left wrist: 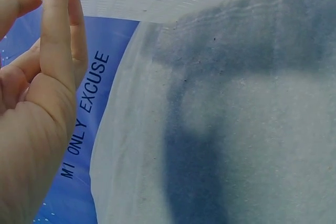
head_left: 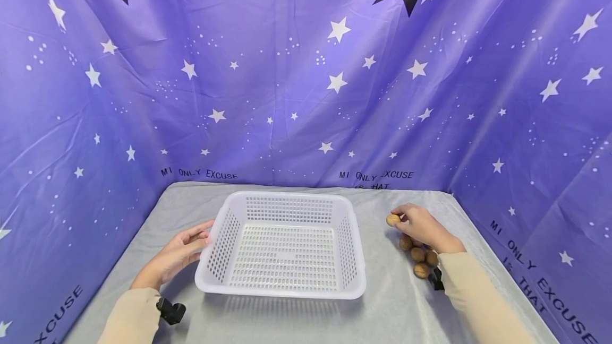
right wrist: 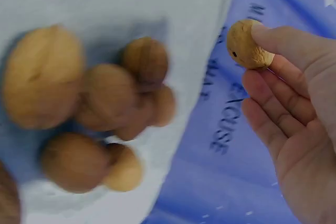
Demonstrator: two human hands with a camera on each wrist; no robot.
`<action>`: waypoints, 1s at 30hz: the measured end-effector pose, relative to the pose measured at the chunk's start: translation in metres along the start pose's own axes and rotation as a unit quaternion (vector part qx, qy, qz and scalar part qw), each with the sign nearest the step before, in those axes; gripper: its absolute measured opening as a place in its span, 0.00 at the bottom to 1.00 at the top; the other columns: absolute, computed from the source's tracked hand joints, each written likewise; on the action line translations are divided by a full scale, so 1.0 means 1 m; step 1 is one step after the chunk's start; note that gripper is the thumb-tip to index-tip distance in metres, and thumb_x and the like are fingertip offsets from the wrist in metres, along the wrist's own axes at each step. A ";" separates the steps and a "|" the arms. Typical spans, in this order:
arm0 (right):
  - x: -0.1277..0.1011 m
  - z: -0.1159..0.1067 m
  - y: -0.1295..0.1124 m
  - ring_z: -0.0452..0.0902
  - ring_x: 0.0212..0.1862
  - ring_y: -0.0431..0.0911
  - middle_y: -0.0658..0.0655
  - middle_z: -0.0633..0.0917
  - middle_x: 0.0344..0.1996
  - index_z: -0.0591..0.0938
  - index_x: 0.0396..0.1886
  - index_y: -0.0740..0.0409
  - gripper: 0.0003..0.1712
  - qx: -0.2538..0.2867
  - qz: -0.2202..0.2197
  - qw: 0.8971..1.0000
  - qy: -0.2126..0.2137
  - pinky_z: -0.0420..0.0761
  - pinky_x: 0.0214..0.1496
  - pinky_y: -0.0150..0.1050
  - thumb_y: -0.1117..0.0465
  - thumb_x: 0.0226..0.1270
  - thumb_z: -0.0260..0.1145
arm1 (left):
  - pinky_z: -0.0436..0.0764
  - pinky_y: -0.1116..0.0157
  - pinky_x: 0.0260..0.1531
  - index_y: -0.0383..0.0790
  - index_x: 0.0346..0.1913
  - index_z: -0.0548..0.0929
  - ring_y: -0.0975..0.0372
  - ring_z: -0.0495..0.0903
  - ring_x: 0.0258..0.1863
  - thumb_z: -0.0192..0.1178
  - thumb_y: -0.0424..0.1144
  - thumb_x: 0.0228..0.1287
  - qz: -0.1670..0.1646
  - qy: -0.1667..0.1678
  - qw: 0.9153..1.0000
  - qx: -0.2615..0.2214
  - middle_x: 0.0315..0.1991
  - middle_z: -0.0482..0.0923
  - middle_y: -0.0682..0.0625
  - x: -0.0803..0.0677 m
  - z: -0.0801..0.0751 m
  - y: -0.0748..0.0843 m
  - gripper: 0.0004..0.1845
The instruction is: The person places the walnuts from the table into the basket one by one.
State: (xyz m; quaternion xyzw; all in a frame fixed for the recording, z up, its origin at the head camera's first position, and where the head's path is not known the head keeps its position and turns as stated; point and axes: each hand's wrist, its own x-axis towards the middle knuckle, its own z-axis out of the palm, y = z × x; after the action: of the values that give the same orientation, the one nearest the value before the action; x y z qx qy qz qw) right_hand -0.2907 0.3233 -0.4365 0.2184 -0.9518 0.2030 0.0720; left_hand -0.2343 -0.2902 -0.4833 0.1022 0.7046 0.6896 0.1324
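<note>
Nearest the viewer, two beige sleeves enter from the lower edge, one on either side of a white perforated plastic basket, which stands upright at the middle of a grey cloth-covered table. To the left of the basket, the left hand lies with its fingers extended and relaxed, their tips touching the basket's left wall near the rim; they curl round nothing. In the left wrist view the basket's pierced wall fills the upper edge, with a fingertip against it. To the right of the basket, well apart from its right wall, a cluster of brown round-shelled walnuts rests on the table, the nuts touching one another; in the right wrist view they appear blurred. Just above that cluster, the right hand pinches a single brown walnut between thumb and fingertips, lifted off the table and clear of the pile; the remaining fingers are loosely spread beneath it. This held walnut lies to the right of the basket, outside it, level with the basket's far half. Beyond the basket, a purple star-printed fabric backdrop rises behind and to both sides of the table, with dark lettering near its lower hem.
</note>
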 end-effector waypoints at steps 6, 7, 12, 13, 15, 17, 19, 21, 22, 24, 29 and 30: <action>0.021 -0.014 -0.023 0.83 0.42 0.54 0.62 0.86 0.43 0.84 0.49 0.68 0.17 -0.005 -0.038 0.999 0.007 0.84 0.46 0.52 0.61 0.67 0.71 | 0.83 0.59 0.51 0.29 0.77 0.54 0.59 0.81 0.51 0.55 0.31 0.75 0.003 -0.007 1.000 0.010 0.54 0.77 0.44 0.001 0.000 0.002 0.34; 0.025 -0.016 -0.028 0.83 0.43 0.53 0.61 0.86 0.44 0.84 0.50 0.68 0.17 -0.006 -0.042 0.999 0.006 0.84 0.47 0.52 0.60 0.67 0.71 | 0.82 0.59 0.51 0.29 0.77 0.54 0.59 0.81 0.51 0.55 0.31 0.75 0.003 -0.007 1.000 0.011 0.55 0.77 0.44 0.001 0.000 0.002 0.34; 0.050 -0.020 -0.058 0.82 0.45 0.51 0.59 0.85 0.45 0.84 0.52 0.65 0.18 0.004 -0.060 0.998 -0.006 0.84 0.48 0.49 0.60 0.67 0.71 | 0.83 0.59 0.51 0.28 0.77 0.55 0.59 0.81 0.50 0.56 0.32 0.74 -0.001 -0.002 1.000 0.011 0.55 0.76 0.42 0.001 0.000 0.002 0.34; 0.055 -0.020 -0.064 0.82 0.45 0.51 0.59 0.85 0.45 0.84 0.52 0.65 0.18 0.008 -0.067 0.998 -0.006 0.84 0.48 0.48 0.60 0.67 0.71 | 0.83 0.59 0.50 0.28 0.77 0.55 0.59 0.81 0.50 0.57 0.32 0.74 -0.001 -0.001 1.000 0.011 0.55 0.76 0.42 0.001 0.001 0.002 0.35; 0.065 -0.020 -0.080 0.82 0.46 0.51 0.58 0.85 0.46 0.85 0.52 0.64 0.17 0.016 -0.081 0.997 -0.010 0.84 0.49 0.47 0.62 0.66 0.71 | 0.83 0.59 0.50 0.28 0.77 0.55 0.59 0.81 0.50 0.57 0.32 0.74 -0.001 0.001 1.000 0.009 0.55 0.76 0.42 0.001 0.001 0.001 0.35; 0.075 -0.017 -0.095 0.82 0.47 0.51 0.58 0.85 0.47 0.85 0.53 0.63 0.18 0.026 -0.091 0.995 -0.020 0.83 0.50 0.47 0.62 0.65 0.71 | 0.83 0.58 0.50 0.28 0.77 0.55 0.58 0.81 0.51 0.57 0.32 0.74 -0.001 0.001 1.000 0.008 0.55 0.76 0.42 0.001 0.001 0.001 0.35; 0.084 -0.012 -0.110 0.82 0.47 0.50 0.57 0.85 0.48 0.85 0.53 0.62 0.18 0.035 -0.102 0.994 -0.033 0.83 0.52 0.47 0.61 0.65 0.72 | 0.83 0.58 0.50 0.28 0.77 0.54 0.58 0.81 0.51 0.57 0.32 0.74 -0.001 -0.001 1.000 0.007 0.56 0.76 0.41 0.001 0.001 0.000 0.35; 0.094 -0.005 -0.125 0.82 0.48 0.49 0.56 0.85 0.48 0.84 0.54 0.61 0.19 0.041 -0.113 0.992 -0.047 0.82 0.53 0.47 0.61 0.65 0.71 | 0.83 0.59 0.51 0.28 0.77 0.54 0.58 0.81 0.51 0.57 0.32 0.74 -0.001 0.000 1.000 0.007 0.56 0.76 0.40 0.001 0.001 0.000 0.35; 0.099 -0.001 -0.133 0.82 0.48 0.48 0.55 0.85 0.49 0.84 0.55 0.61 0.19 0.045 -0.117 0.991 -0.056 0.81 0.55 0.47 0.60 0.66 0.72 | 0.83 0.59 0.51 0.28 0.77 0.54 0.58 0.81 0.51 0.57 0.32 0.74 -0.002 0.001 1.000 0.007 0.56 0.76 0.40 0.001 0.001 0.000 0.35; 0.108 0.006 -0.147 0.82 0.48 0.47 0.54 0.85 0.49 0.84 0.55 0.59 0.19 0.050 -0.127 0.988 -0.069 0.80 0.56 0.46 0.58 0.66 0.71 | 0.83 0.59 0.51 0.28 0.77 0.55 0.58 0.81 0.51 0.57 0.32 0.74 -0.004 0.003 1.000 0.007 0.56 0.76 0.41 0.001 0.002 0.001 0.35; 0.128 0.032 -0.180 0.82 0.48 0.44 0.53 0.85 0.50 0.84 0.55 0.58 0.19 0.066 -0.154 0.981 -0.099 0.81 0.55 0.40 0.56 0.68 0.71 | 0.82 0.60 0.51 0.29 0.77 0.55 0.60 0.81 0.51 0.57 0.32 0.74 -0.004 0.005 1.000 0.010 0.55 0.76 0.42 0.000 0.001 0.002 0.35; 0.132 0.040 -0.185 0.82 0.48 0.44 0.53 0.85 0.50 0.85 0.55 0.57 0.19 0.066 -0.158 0.980 -0.104 0.81 0.54 0.38 0.56 0.68 0.70 | 0.82 0.60 0.51 0.29 0.77 0.55 0.60 0.81 0.51 0.57 0.32 0.74 -0.002 0.006 1.000 0.010 0.55 0.76 0.42 0.000 0.001 0.003 0.35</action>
State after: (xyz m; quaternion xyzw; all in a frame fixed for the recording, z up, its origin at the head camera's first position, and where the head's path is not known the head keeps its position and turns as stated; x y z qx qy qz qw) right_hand -0.3283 0.1037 -0.3771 0.3900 -0.8921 0.2277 -0.0112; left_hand -0.2341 -0.2889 -0.4808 0.0982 0.7124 0.6828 0.1290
